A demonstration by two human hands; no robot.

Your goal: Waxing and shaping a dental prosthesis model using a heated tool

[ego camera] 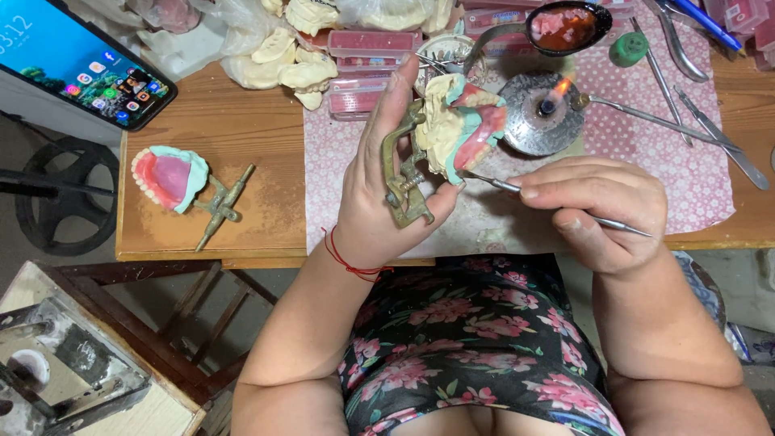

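Note:
My left hand (379, 194) grips a brass articulator (402, 173) that carries a cream plaster cast with a pink wax denture (464, 121), held up above the table. My right hand (601, 210) pinches a thin metal wax tool (504, 185), its tip touching the lower edge of the pink wax. A second pink denture on a pale green base (168, 178) lies on the wooden table (242, 137) to the left, with a small brass fitting (222, 206) beside it.
A lit metal spirit burner (542, 121) stands just behind the cast. A ladle of melted pink wax (565, 28), several metal instruments (686, 105), pink wax boxes (371, 44) and plaster casts (282, 64) crowd the back. A phone (77, 60) lies far left.

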